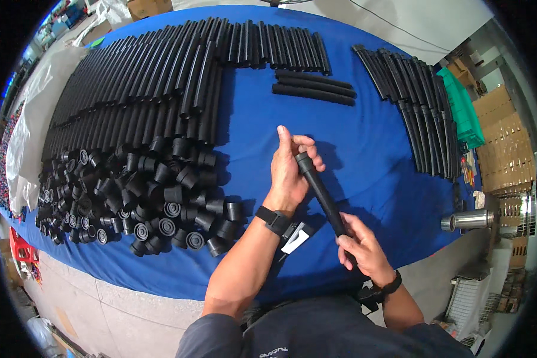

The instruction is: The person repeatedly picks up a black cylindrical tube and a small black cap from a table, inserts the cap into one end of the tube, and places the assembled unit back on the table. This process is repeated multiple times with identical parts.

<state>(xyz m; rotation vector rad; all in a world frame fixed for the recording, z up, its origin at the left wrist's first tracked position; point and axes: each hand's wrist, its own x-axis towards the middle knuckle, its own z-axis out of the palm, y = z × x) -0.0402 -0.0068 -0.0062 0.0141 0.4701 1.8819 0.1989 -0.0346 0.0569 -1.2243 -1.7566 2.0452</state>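
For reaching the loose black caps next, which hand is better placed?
Probably the left hand: it is nearer the black caps, and its thumb is raised off the black tube; the right hand grasps the tube's lower part, farther away.

Lt-grey flr w/ seams under lg blue-draped tbl, brown cardboard at R.

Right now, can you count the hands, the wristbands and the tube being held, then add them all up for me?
Hands (left hand, right hand): 2
Wristbands: 2
Held tube: 1
Total: 5
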